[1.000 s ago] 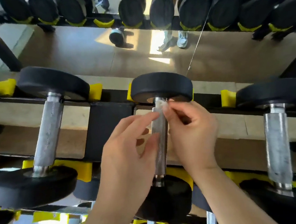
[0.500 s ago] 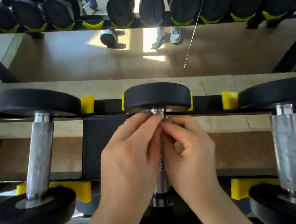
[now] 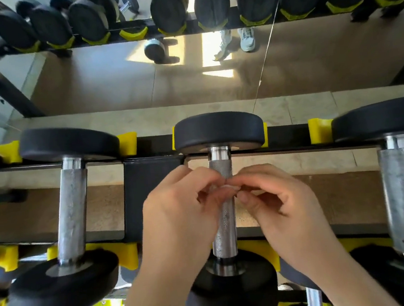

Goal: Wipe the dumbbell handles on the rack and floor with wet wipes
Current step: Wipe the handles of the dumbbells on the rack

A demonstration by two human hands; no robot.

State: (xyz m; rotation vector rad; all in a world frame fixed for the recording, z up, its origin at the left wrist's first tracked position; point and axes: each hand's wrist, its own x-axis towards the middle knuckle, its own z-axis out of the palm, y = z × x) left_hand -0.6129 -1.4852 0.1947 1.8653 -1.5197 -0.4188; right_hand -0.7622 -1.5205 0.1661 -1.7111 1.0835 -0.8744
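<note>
- Left hand [image 3: 182, 216] and right hand [image 3: 282, 204] meet fingertip to fingertip, fingers curled, both pinching a small, pale, blurred wet wipe [image 3: 227, 187].
- Directly under the fingertips, the knurled dumbbell handle [image 3: 224, 227] runs between both hands, resting on the rack [image 3: 149, 182].

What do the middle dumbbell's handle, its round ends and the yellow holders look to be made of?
Handle: bright metal, likely chromed steel; cross-hatched knurling, shiny smooth collars. Round ends: matte black, probably rubber coating. Yellow holders: seemingly moulded plastic, smooth and uniformly coloured.
</note>
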